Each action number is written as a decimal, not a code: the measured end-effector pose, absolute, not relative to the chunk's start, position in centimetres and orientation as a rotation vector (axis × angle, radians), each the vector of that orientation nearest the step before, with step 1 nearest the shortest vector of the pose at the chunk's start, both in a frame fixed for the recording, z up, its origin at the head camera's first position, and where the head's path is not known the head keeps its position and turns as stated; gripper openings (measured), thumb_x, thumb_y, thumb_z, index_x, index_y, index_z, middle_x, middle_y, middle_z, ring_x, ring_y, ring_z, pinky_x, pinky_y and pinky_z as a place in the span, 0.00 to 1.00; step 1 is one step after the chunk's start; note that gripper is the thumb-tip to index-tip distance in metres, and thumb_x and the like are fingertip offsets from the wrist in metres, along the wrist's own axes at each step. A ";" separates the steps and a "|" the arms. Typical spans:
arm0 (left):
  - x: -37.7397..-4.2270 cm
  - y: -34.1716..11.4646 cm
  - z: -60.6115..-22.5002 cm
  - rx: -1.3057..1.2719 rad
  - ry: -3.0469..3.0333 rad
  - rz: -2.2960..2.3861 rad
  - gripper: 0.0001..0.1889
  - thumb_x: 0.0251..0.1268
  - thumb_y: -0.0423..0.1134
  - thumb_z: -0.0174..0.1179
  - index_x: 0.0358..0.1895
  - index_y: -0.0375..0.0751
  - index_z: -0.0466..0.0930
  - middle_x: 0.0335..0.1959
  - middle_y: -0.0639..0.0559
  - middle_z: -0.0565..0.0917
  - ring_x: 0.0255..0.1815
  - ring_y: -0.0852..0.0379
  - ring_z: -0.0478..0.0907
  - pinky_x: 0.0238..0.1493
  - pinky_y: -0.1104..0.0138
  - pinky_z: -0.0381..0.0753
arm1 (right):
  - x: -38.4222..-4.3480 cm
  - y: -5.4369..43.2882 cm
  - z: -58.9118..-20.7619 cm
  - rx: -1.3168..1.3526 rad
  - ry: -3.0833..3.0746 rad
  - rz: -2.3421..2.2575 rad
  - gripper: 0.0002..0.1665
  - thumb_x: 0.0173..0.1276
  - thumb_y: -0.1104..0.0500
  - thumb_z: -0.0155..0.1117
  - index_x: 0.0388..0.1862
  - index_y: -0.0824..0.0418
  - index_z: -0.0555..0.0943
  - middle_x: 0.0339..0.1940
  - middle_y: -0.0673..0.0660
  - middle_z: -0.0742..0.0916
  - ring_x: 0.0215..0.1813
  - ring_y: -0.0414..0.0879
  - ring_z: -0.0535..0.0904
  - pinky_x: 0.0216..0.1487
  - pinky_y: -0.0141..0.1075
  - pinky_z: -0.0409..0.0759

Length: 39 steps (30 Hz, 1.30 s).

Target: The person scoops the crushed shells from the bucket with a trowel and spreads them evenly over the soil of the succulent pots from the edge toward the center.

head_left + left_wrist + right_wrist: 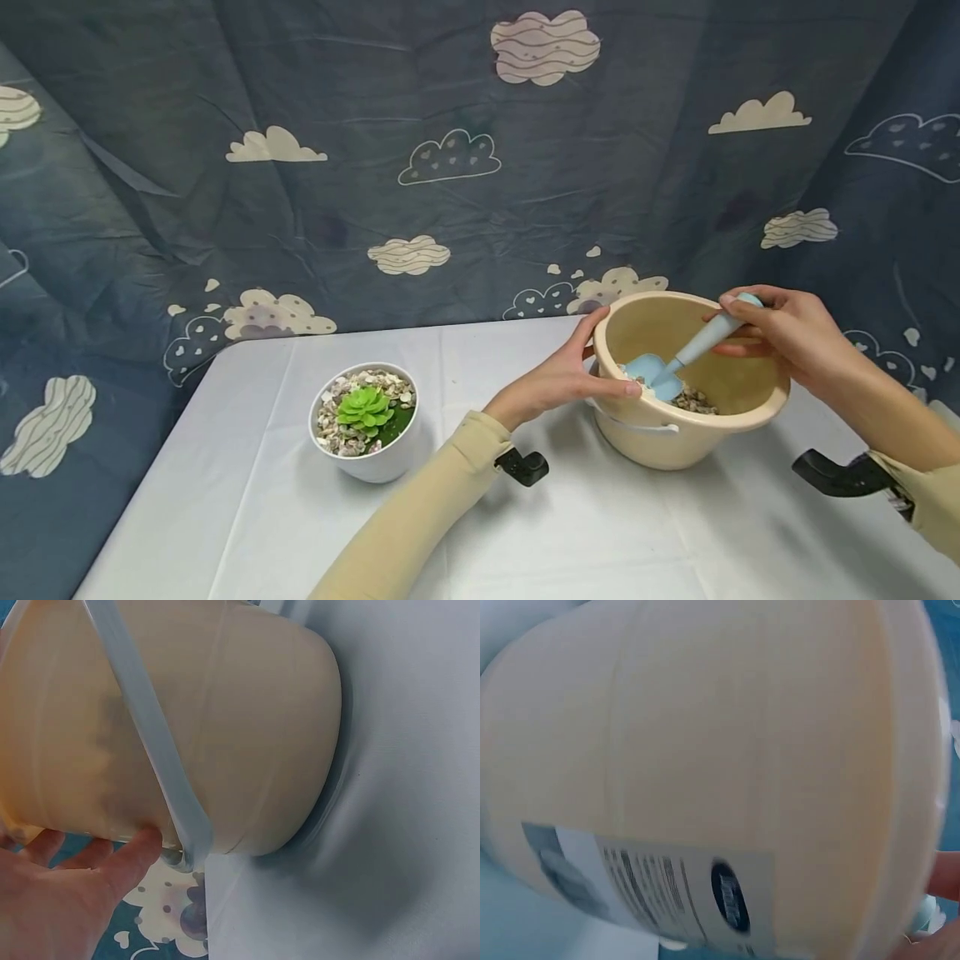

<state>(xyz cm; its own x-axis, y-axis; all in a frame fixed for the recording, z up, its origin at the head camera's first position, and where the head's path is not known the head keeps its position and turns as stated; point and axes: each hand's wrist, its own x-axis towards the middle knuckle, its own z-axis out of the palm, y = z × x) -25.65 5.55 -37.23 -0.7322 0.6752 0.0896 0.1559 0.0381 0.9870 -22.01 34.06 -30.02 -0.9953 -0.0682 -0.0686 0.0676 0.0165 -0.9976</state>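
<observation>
A cream plastic bucket (652, 437) leans towards the right on the table, with small gravel (695, 402) at its bottom. My left hand (558, 375) grips its rim at the left, thumb along the front and fingers behind. In the left wrist view the fingers (135, 859) touch the bucket wall beside the pale handle (150, 727). With my right hand (795, 329) I hold a light blue toy shovel (708, 337) by its handle, its blade inside the bucket against the front left wall. The right wrist view is mostly filled by the bucket's labelled side (705, 750).
To the left stands a white pot (375, 467) with a green succulent (365, 410) and pebbles (341, 417) in it. A white cloth covers the table (285, 517). Behind it hangs a dark blue curtain (360, 200) with cloud prints.
</observation>
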 end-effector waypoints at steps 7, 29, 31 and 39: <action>-25.6 5.5 -37.2 0.834 1.933 1.738 0.55 0.53 0.40 0.74 0.78 0.68 0.43 0.76 0.68 0.49 0.74 0.62 0.52 0.70 0.50 0.56 | -21.5 35.7 -29.8 0.026 2.051 -2.231 0.06 0.75 0.60 0.59 0.44 0.58 0.82 0.43 0.54 0.89 0.43 0.47 0.87 0.41 0.40 0.84; -25.6 5.6 -37.4 0.849 1.930 1.768 0.55 0.53 0.39 0.73 0.78 0.70 0.44 0.76 0.70 0.47 0.76 0.60 0.49 0.72 0.48 0.49 | -19.6 39.6 -32.8 0.060 1.355 -2.803 0.10 0.75 0.65 0.54 0.52 0.64 0.76 0.45 0.63 0.87 0.48 0.56 0.85 0.48 0.49 0.81; -25.5 5.6 -37.4 0.843 1.934 1.772 0.55 0.53 0.39 0.73 0.77 0.71 0.44 0.76 0.70 0.47 0.76 0.61 0.49 0.72 0.49 0.49 | -19.3 39.5 -33.0 0.046 1.319 -2.837 0.10 0.76 0.65 0.53 0.52 0.64 0.76 0.46 0.63 0.87 0.47 0.57 0.85 0.47 0.49 0.81; -24.9 5.7 -37.8 0.822 1.934 1.834 0.54 0.54 0.40 0.73 0.76 0.75 0.44 0.75 0.72 0.49 0.75 0.62 0.52 0.72 0.50 0.52 | -18.6 38.8 -33.3 0.046 1.239 -2.941 0.09 0.76 0.65 0.52 0.51 0.65 0.75 0.45 0.64 0.87 0.47 0.58 0.85 0.45 0.50 0.82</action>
<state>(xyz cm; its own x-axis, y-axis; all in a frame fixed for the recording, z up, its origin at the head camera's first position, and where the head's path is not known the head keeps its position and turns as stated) -24.91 5.75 -37.79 -0.7705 0.6226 0.1364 0.1693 -0.0065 0.9855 -18.64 38.77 -33.25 -0.9983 0.0576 -0.0072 -0.0351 -0.6976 -0.7156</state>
